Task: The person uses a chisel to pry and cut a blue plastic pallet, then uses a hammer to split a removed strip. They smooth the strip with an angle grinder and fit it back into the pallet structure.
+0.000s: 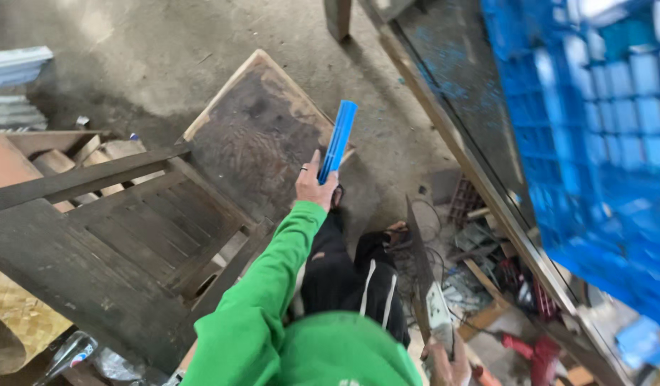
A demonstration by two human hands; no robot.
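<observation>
Concrete floor (165, 50) underfoot, wooden chair (122, 236) lying at left, square wooden board (258, 129) flat beyond it. Left hand (315, 187) reaching forward, closing fully around bottom end of blue plastic channel strip (338, 141), holding it upright over board. Right hand (444, 361) at lower edge, gripping handle of long dark blade (420, 268). Blue plastic crate (594, 143) sitting on table (458, 78) at right.

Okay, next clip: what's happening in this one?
A person in a green sleeve holds a blue plastic strip up in the left hand, out over a worn wooden board lying on the concrete floor. The right hand grips a long dark blade, low by the knees. A wooden chair stands to the left.
</observation>
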